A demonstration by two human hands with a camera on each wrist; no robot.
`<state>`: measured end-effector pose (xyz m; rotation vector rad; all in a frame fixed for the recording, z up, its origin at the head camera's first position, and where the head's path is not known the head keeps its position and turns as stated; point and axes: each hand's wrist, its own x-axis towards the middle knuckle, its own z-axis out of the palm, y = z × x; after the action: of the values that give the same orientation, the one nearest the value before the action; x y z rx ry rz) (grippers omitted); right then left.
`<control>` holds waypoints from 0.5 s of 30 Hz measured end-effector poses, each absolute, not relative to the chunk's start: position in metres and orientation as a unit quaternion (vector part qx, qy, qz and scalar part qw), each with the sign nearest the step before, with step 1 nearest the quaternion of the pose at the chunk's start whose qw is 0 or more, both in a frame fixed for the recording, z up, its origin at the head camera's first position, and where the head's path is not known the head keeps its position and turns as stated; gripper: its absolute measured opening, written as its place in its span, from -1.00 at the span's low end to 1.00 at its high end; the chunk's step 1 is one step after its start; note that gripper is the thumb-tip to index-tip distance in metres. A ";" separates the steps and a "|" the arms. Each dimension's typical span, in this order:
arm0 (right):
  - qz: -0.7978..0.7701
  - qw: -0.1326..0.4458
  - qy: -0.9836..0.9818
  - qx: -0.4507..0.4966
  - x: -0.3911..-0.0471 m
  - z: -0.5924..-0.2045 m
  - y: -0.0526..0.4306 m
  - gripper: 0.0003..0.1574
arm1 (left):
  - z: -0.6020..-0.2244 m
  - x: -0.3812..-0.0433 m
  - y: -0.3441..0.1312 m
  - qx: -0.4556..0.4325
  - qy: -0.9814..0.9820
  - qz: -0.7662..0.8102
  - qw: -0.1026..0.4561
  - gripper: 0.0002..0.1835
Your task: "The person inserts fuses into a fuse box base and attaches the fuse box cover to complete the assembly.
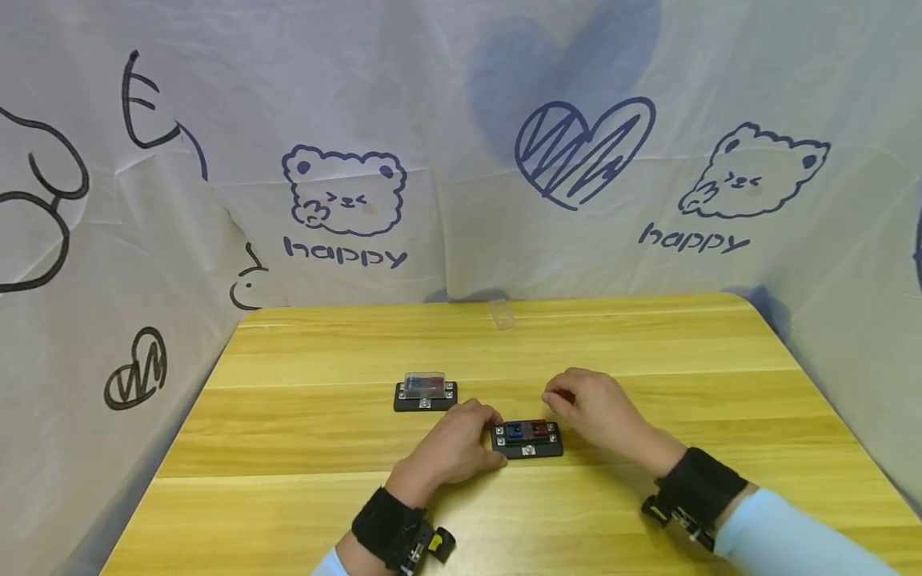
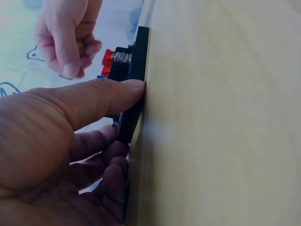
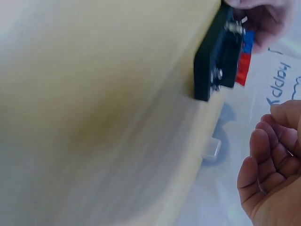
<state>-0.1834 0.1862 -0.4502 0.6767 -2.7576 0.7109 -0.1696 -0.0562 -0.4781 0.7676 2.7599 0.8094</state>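
Note:
My left hand (image 1: 457,448) grips the left end of a black fuse block (image 1: 528,450) between thumb and fingers, and the block sits flat on the table. Blue fuses (image 1: 514,430) and red fuses (image 1: 539,429) stand in its open top, with metal screw terminals at the sides. Just right of the block and a little above it, my right hand (image 1: 594,404) hovers, its fingers loosely bent. The right wrist view shows nothing between those fingers (image 3: 261,143).
A second fuse block (image 1: 426,404) with a transparent cover (image 1: 425,385) on top lies behind and left of the first. By the back edge of the wooden table (image 1: 324,504) is a clear plastic cover (image 1: 502,314). White cloth (image 1: 475,240) with drawings hangs around the table.

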 end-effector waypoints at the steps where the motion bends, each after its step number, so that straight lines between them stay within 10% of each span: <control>1: 0.245 0.104 -0.938 0.224 -0.188 -0.449 0.186 -0.91 | -0.478 -0.170 -0.056 0.257 0.924 0.271 0.082 -0.43; 15: 0.204 0.067 -0.959 0.186 -0.255 -0.451 0.178 -0.81 | -0.480 -0.171 -0.058 0.261 0.922 0.271 0.087 -0.42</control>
<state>-0.2552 0.1776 -0.4506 0.5609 -2.8911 0.6142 -0.1708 -0.0581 -0.4799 0.7778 2.7466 0.8082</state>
